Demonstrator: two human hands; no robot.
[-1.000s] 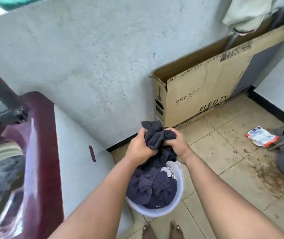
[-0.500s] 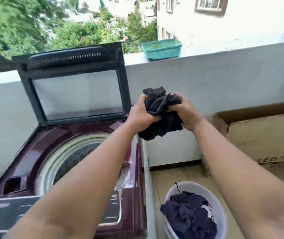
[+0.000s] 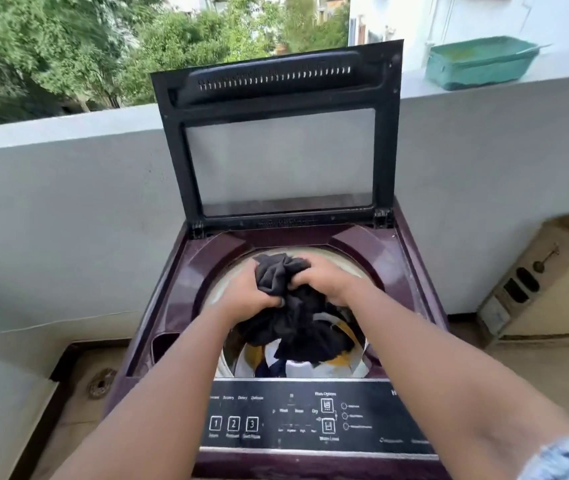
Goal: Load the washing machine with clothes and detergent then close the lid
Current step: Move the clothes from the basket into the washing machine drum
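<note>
A maroon top-load washing machine (image 3: pixel 186 271) stands in front of me with its black glass lid (image 3: pixel 279 157) raised upright. My left hand (image 3: pixel 252 296) and my right hand (image 3: pixel 324 280) both grip a bunched dark garment (image 3: pixel 293 317) over the drum opening. The garment's lower part hangs into the drum. Yellow, white and blue clothes (image 3: pixel 297 368) lie inside the drum beneath it. The black control panel (image 3: pixel 297 417) runs along the machine's near edge. No detergent is visible.
A grey parapet wall (image 3: pixel 68 202) rises behind the machine, with a teal tub (image 3: pixel 477 64) on its ledge. A cardboard box (image 3: pixel 546 285) leans against the wall at right. A floor drain (image 3: pixel 101 382) sits left of the machine.
Both hands lifted the dark garment from the white bucket on the floor, carried it left and lowered it over the drum. The bucket is out of view now.
</note>
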